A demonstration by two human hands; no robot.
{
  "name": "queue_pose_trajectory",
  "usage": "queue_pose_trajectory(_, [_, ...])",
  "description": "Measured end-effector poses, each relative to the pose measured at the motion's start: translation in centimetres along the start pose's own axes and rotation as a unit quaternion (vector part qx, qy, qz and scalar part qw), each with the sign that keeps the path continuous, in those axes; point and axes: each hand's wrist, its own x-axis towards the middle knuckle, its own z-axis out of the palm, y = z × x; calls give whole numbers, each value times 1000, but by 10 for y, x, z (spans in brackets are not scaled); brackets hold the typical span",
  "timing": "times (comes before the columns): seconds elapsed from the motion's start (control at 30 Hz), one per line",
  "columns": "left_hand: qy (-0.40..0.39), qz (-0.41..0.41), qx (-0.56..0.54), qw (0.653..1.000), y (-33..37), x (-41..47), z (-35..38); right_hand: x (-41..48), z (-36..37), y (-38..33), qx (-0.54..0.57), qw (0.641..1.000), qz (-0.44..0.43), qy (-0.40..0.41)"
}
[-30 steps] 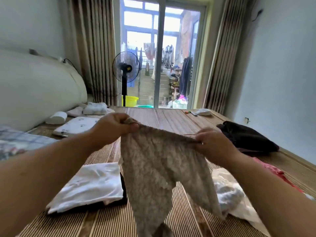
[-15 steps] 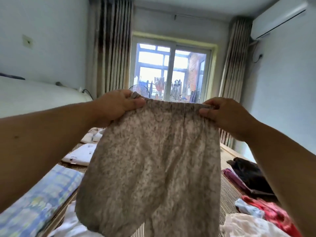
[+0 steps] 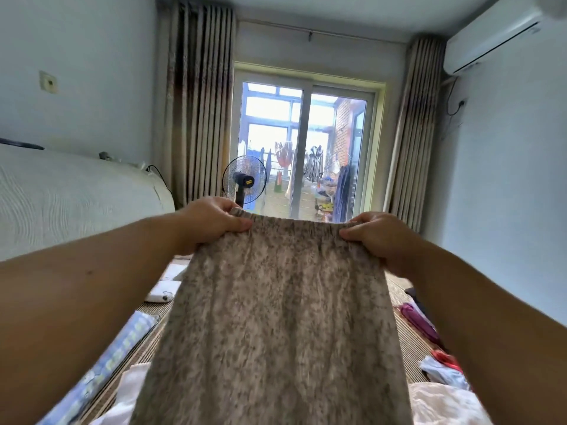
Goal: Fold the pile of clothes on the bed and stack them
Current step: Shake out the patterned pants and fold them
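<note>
Headboard (image 3: 61,197): 1, pale and padded, along the left wall.
Blue checked cloth (image 3: 119,351): 1, on the left edge of the bed (image 3: 409,360), below the left forearm.
White folded pieces (image 3: 162,291): 2 countable, at the far left of the bed, one behind the other. Both are partly hidden by the held garment.
White garment (image 3: 129,391): 1, lower left. Its edge runs behind the held garment, and whether it is folded cannot be told.
Left hand (image 3: 208,223): 1, forearm stretched forward. The thumb lies on the near face of the waistband and the fingers curl behind, pinching the left corner.
Speckled grey garment (image 3: 276,317): 1, held in the air above the bed. The elastic waistband is on top, stretched level between the two hands, and the cloth hangs flat. The lower hem is out of frame.
Fan (image 3: 244,180): 1, standing before the glass door (image 3: 306,148), just above the waistband in view.
Curtains: 2, left curtain (image 3: 199,102) and right curtain (image 3: 414,124), flanking the door.
Right hand (image 3: 374,237): 1, forearm stretched forward. The thumb is on the near face and the fingers curl behind, pinching the right corner.
Loose clothes: 4 countable, unfolded on the right side of the bed: purple piece (image 3: 417,320), red piece (image 3: 445,357), pale blue piece (image 3: 441,371) and white-pink piece (image 3: 441,403).
Air conditioner (image 3: 491,41): 1, high on the right wall.
</note>
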Motion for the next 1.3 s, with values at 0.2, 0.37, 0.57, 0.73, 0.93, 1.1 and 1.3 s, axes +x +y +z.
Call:
queue_pose_trajectory(0.2, [109,-2,-24,994,28,9,75,8,41,8,45,979,-19,196])
queue_pose_trajectory(0.37, [23,5,-193,981,53,-7,105,-1,47,0,173,982,-54,54])
queue_pose_trajectory(0.57, [-136,12,-228,964,47,-17,89,-4,26,-6,54,988,-146,4])
queue_pose_trajectory(0.73, [0,43,-245,969,-21,-31,83,6,18,-14,55,989,-134,32])
queue_pose_trajectory(0.93, [-184,-206,-88,957,-127,-67,115,7,5,-16,191,976,-98,-18])
queue_pose_trajectory(1.1, [-99,-113,-64,987,-151,-73,135,2,9,-2,196,978,-70,-32])
queue_pose_trajectory(1.3, [-177,-150,-162,959,-130,-88,155,-5,11,1,234,968,-69,-53])
